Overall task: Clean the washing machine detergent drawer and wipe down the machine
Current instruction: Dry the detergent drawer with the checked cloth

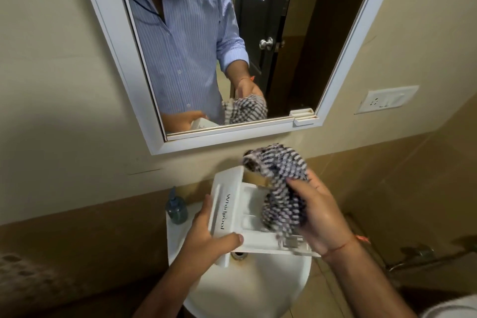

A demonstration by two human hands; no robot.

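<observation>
The detergent drawer (240, 217) is out of the machine and held over the white sink (247, 284) in the lower centre of the frame, probably so drips and loosened residue fall into the basin. The left hand (206, 230) grips the drawer's front panel, the one with the brand name, thumb across the lower edge and fingers behind the panel, tilting the open compartments toward the right of the frame, where the cloth can reach them. The right hand (317, 217) is closed round a bunched checked cloth (278, 188), which hangs down into the compartments; its lower end is blurred. The drawer thus lies between the two hands, held by the left one and just beside the right palm. A blue soap bottle (176, 208) stands on the sink rim at left, and the mirror (214, 41) above reflects both hands.
</observation>
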